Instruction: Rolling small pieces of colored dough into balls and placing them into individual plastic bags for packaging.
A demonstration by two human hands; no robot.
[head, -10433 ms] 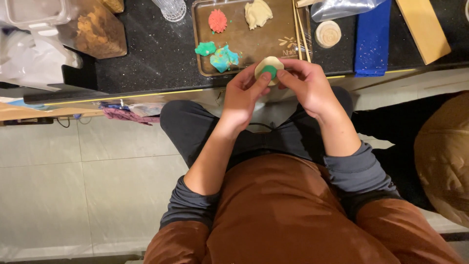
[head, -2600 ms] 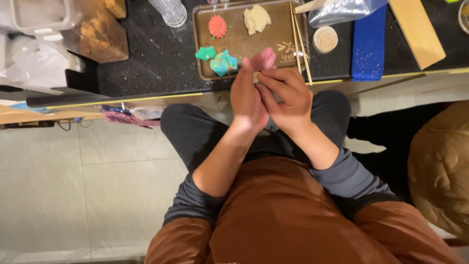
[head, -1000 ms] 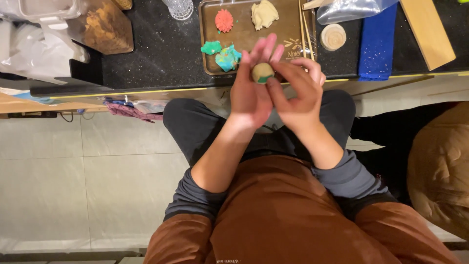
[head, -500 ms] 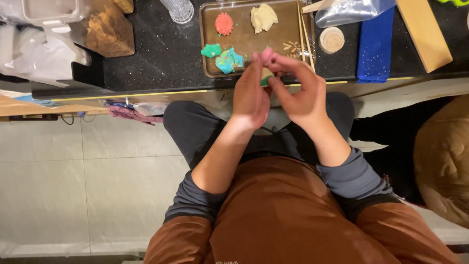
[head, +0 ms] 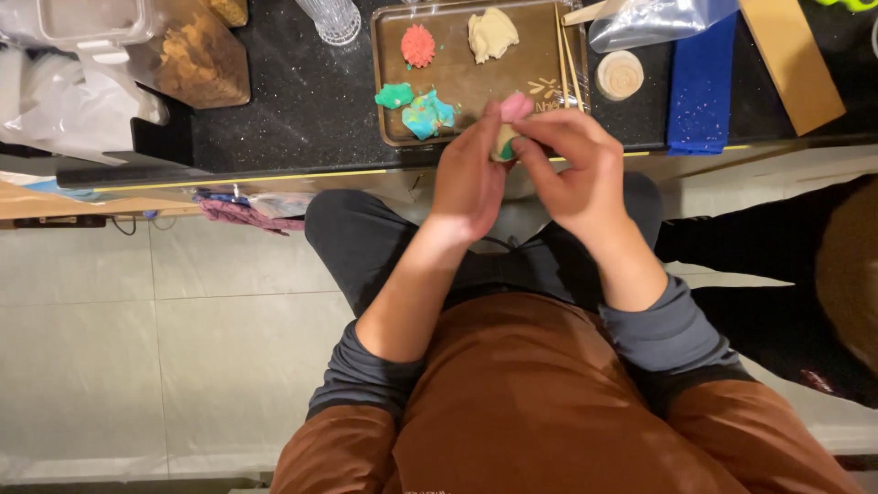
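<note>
While a clear plastic bag [head: 660, 20] and blue packet [head: 701, 82] lie upper right on the bench [head: 274, 110], our left hand [head: 468, 178] and right hand [head: 572, 169] have closed tighter, fingers [head: 540, 137] pinching the dough ball [head: 504, 142] at upper centre, beside the tray [head: 476, 87].

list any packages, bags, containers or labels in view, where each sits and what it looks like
Clear plastic bag: top edge, right of the brown tray; crumpled, see-through.
Clear plastic container: top left corner; boxy, with a lid.
Brown crinkly packet: right beside that container.
White plastic bag: left, below the container; soft, crumpled.
Small gold mark: printed on the tray, near its right rim.
No screens or signs.
</note>
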